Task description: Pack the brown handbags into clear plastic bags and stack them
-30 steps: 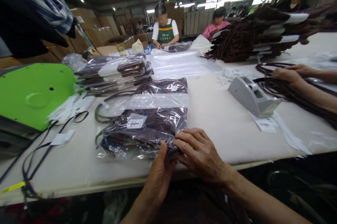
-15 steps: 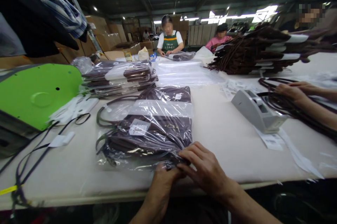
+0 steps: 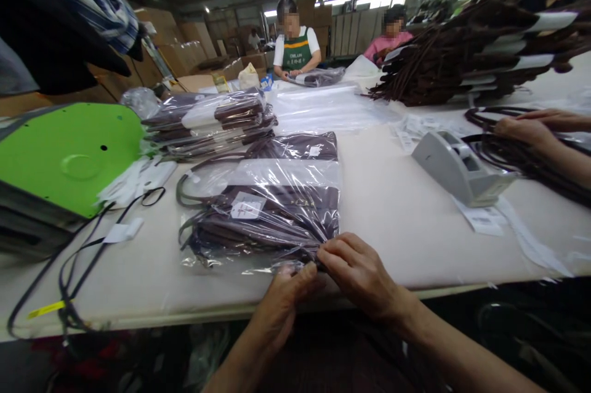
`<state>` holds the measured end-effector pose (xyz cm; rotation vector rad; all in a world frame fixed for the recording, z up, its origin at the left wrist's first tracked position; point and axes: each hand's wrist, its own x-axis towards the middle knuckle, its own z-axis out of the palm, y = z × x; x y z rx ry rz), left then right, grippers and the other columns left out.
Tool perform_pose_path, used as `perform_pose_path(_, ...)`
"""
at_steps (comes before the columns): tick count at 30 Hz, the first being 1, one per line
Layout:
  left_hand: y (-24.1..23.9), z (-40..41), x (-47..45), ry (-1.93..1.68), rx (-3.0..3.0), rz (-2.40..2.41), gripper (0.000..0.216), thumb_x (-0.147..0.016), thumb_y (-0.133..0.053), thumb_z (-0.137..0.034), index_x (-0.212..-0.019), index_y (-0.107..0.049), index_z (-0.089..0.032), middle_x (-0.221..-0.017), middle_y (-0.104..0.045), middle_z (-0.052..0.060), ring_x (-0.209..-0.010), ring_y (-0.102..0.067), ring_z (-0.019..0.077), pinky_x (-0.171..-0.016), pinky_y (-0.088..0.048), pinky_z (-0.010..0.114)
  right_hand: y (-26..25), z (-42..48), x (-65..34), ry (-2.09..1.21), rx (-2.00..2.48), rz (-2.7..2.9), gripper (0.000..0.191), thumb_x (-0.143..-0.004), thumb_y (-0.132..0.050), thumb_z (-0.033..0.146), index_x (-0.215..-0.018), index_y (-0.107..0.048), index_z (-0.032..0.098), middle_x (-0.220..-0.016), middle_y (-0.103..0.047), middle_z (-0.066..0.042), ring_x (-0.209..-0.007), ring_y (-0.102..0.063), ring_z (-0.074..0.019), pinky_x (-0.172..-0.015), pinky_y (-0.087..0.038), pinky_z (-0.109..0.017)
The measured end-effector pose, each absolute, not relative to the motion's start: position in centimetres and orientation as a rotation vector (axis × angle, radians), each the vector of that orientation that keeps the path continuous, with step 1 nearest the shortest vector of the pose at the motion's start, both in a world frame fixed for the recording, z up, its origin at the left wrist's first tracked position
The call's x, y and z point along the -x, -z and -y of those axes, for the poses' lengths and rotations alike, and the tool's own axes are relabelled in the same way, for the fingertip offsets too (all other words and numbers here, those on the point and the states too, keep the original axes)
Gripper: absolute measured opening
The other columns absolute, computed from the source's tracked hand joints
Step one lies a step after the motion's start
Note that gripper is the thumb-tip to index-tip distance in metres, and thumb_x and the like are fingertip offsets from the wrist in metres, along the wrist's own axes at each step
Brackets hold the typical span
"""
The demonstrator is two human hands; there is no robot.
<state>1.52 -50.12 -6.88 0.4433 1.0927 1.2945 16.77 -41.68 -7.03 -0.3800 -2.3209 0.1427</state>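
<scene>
A dark brown handbag (image 3: 272,196) lies flat inside a clear plastic bag, with a white band across it and a white tag (image 3: 247,206) on its front. Its looped straps bunch toward the left end. At the near right corner of the plastic, my left hand (image 3: 286,294) pinches the edge with thumb and fingers. My right hand (image 3: 357,270) grips the same corner just beside it, fingers curled over the gathered plastic. What lies under the fingertips is partly hidden.
Behind stand a stack of bagged brown bags (image 3: 212,122) and flat clear sleeves (image 3: 318,106). A green machine (image 3: 69,159) is at left, with black straps (image 3: 78,257). At right are a grey tape dispenser (image 3: 462,168), a brown pile (image 3: 462,60) and another person's hands (image 3: 530,131) on cords.
The view has tilted down slightly, so the table sits higher in the picture. Both hands stay at the same corner of the plastic, with the left thumb now higher against it.
</scene>
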Motion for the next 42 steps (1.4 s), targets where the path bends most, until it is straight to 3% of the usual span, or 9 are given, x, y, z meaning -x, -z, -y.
perform_pose_path(4,6.4,49.7,-1.4,-1.265,-0.449,-1.147,0.032,-0.076,-0.079,-0.041,-0.093,-0.073,-0.014,-0.104,-0.071,0.011,-0.1,-0.065,0.0263,-0.078,-0.055,0.034,6.7,42.0,-16.8,-0.288,0.419,2.317,0.02,-0.097,-0.045,0.015,-0.102,-0.065,0.016,-0.087,-0.068,-0.009,-0.084,-0.058,-0.0203,-0.075,-0.052,-0.035)
perform_pose_path(7,6.5,49.0,-1.9,-1.307,-0.363,-1.215,0.034,-0.071,-0.082,-0.037,-0.094,-0.073,-0.014,-0.097,-0.073,0.009,-0.086,-0.066,0.0222,-0.068,-0.054,0.03,6.4,42.3,-17.7,-0.617,0.455,2.217,0.017,-0.094,-0.056,0.021,-0.108,-0.064,0.019,-0.098,-0.068,-0.008,-0.094,-0.06,-0.0203,-0.082,-0.053,-0.036)
perform_pose_path(10,6.8,48.5,-2.2,-1.385,-0.224,-1.242,0.031,-0.065,-0.084,-0.033,-0.086,-0.073,-0.014,-0.087,-0.073,0.006,-0.074,-0.065,0.0184,-0.059,-0.052,0.027,6.4,42.5,-19.0,-0.937,0.794,1.855,0.016,-0.088,-0.066,0.036,-0.097,-0.066,0.022,-0.096,-0.069,-0.007,-0.09,-0.063,-0.0198,-0.08,-0.053,-0.035)
perform_pose_path(13,7.1,48.3,-2.3,-1.43,-0.1,-1.244,0.024,-0.059,-0.083,-0.026,-0.076,-0.071,-0.013,-0.074,-0.07,0.002,-0.063,-0.061,0.015,-0.052,-0.05,0.025,6.6,42.3,-19.4,-1.306,1.167,1.601,0.029,-0.083,-0.067,0.049,-0.084,-0.065,0.02,-0.077,-0.066,-0.003,-0.069,-0.06,-0.0163,-0.066,-0.051,-0.03)
perform_pose_path(17,7.1,47.9,-2.3,-1.401,-0.047,-1.186,0.017,-0.06,-0.079,-0.021,-0.071,-0.07,-0.011,-0.069,-0.071,0.003,-0.059,-0.061,0.0142,-0.053,-0.051,0.026,6.7,41.9,-17.7,-1.907,1.058,1.508,0.049,-0.078,-0.063,0.064,-0.086,-0.065,0.016,-0.078,-0.067,-0.004,-0.066,-0.062,-0.0156,-0.062,-0.051,-0.029)
perform_pose_path(23,7.0,48.1,-2.0,-1.347,-0.128,-1.188,0.019,-0.065,-0.08,-0.024,-0.077,-0.073,-0.011,-0.079,-0.074,0.006,-0.07,-0.066,0.0183,-0.063,-0.055,0.029,7.4,41.7,-15.5,-2.012,1.089,1.153,0.043,-0.065,-0.078,0.053,-0.073,-0.058,0.016,-0.064,-0.063,0.001,-0.053,-0.054,-0.01,-0.051,-0.041,-0.023)
perform_pose_path(30,6.7,49.0,-1.4,-1.333,-0.302,-1.284,0.047,-0.067,-0.083,-0.051,-0.094,-0.073,-0.014,-0.091,-0.075,0.008,-0.077,-0.069,0.0222,-0.062,-0.057,0.03,7.9,41.6,-16.0,-1.993,1.108,1.131,0.045,-0.062,-0.08,0.054,-0.066,-0.054,0.018,-0.057,-0.058,0.004,-0.047,-0.049,-0.0081,-0.047,-0.038,-0.021)
perform_pose_path(38,6.9,47.7,-1.6,-1.542,-0.054,-1.252,0.008,-0.082,-0.069,-0.018,-0.086,-0.073,-0.012,-0.087,-0.076,0.007,-0.071,-0.069,0.0176,-0.069,-0.059,0.029,8.1,41.1,-16.0,-2.28,0.84,0.989,0.054,-0.057,-0.085,0.057,-0.078,-0.062,0.013,-0.077,-0.067,-0.003,-0.066,-0.06,-0.0124,-0.063,-0.05,-0.026)
perform_pose_path(42,6.6,47.1,-1.6,-1.541,0.034,-1.158,0.018,-0.09,-0.055,-0.011,-0.083,-0.072,-0.01,-0.084,-0.075,0.008,-0.073,-0.069,0.0165,-0.072,-0.059,0.029,8.7,41.2,-14.8,-2.312,0.768,0.826,0.054,-0.056,-0.088,0.052,-0.083,-0.065,0.011,-0.076,-0.068,-0.004,-0.065,-0.061,-0.0127,-0.066,-0.051,-0.028)
